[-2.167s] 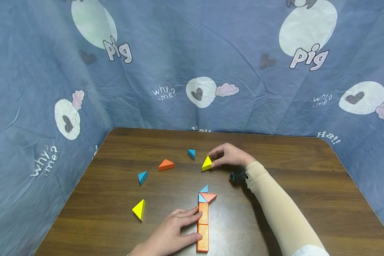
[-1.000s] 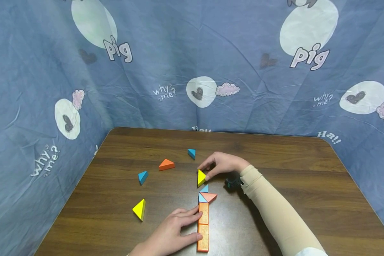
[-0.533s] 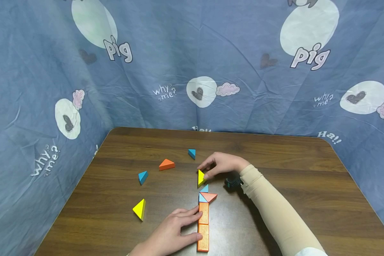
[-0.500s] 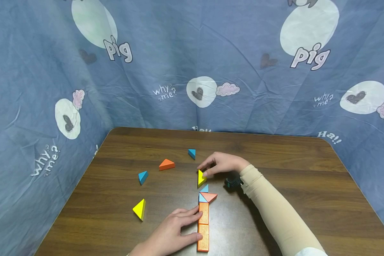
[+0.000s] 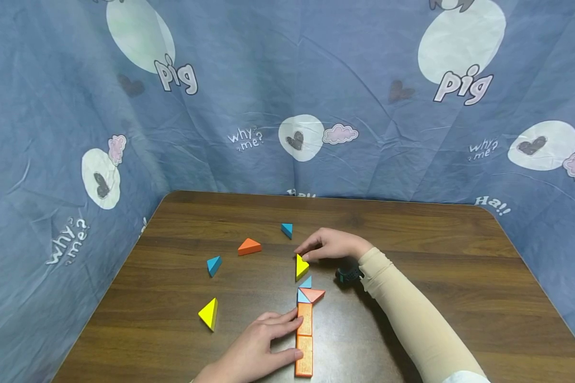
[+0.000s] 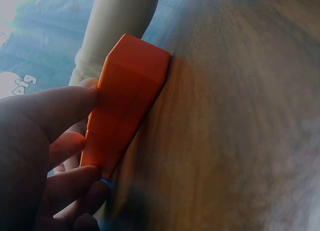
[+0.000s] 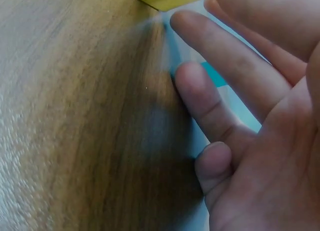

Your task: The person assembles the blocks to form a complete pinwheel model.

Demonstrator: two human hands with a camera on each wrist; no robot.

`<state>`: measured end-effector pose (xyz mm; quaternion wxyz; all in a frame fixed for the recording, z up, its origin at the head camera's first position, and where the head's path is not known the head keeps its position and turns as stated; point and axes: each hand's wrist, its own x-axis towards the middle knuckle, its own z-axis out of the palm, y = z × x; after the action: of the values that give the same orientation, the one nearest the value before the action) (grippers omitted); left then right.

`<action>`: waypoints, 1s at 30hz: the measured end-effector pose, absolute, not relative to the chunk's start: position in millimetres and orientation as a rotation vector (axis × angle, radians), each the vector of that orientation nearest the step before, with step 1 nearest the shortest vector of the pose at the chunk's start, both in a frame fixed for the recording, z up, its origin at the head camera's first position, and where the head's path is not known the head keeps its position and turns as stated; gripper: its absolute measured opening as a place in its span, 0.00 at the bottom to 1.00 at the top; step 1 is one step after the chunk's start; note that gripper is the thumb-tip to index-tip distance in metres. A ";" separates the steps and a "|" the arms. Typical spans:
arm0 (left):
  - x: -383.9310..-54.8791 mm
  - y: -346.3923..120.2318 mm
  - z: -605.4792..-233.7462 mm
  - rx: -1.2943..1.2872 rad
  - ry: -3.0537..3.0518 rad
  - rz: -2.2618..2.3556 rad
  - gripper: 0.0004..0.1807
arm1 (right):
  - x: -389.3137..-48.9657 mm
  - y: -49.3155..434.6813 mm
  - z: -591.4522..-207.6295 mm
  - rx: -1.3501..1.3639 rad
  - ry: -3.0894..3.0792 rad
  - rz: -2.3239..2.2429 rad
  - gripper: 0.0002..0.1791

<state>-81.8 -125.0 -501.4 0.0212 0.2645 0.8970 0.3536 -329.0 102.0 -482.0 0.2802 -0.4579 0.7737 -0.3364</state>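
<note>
In the head view a yellow triangular block lies just beyond a short column of blocks. My right hand pinches its far end between thumb and fingers. The column runs away from me: two orange rectangular blocks, then a small blue triangular block beside an orange triangular block, then another blue triangular block. My left hand rests against the left side of the orange rectangles, thumb and fingertips touching them. The left wrist view shows those orange rectangles end to end.
Left of the column lie a second yellow triangular block, a blue triangle, an orange triangle and another blue triangle. A patterned blue cloth hangs behind the brown wooden table.
My right hand has brought the yellow triangular block nearer and leftward to the column's far end, turning it. Lately its thumb has slid toward the block's far end. The left hand has stayed still.
</note>
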 end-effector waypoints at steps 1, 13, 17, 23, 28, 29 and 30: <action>-81.7 -125.0 -501.5 0.821 2.781 1.097 0.32 | -329.0 102.1 -481.9 -1.226 2.075 -0.896 0.18; -81.4 -124.7 -502.9 0.814 2.779 1.100 0.32 | -328.4 102.8 -482.5 -1.230 2.080 -0.873 0.17; -81.5 -124.8 -503.1 0.817 2.781 1.103 0.32 | -327.5 102.9 -482.1 -1.236 2.065 -0.871 0.17; -81.6 -125.1 -503.2 0.820 2.777 1.108 0.32 | -325.7 102.2 -480.2 -1.246 2.049 -0.856 0.17; -82.0 -125.1 -503.0 0.821 2.775 1.108 0.32 | -324.3 102.0 -479.8 -1.257 2.053 -0.843 0.17; -82.0 -125.2 -503.0 0.818 2.771 1.109 0.32 | -324.0 101.9 -479.9 -1.256 2.053 -0.843 0.17; -82.1 -125.2 -503.0 0.816 2.770 1.109 0.32 | -323.7 102.0 -480.0 -1.257 2.053 -0.844 0.17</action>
<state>-82.1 -125.2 -503.0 0.0242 0.2638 0.8952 0.3585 -323.7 102.0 -480.0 0.2910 -0.4714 0.7701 -0.3164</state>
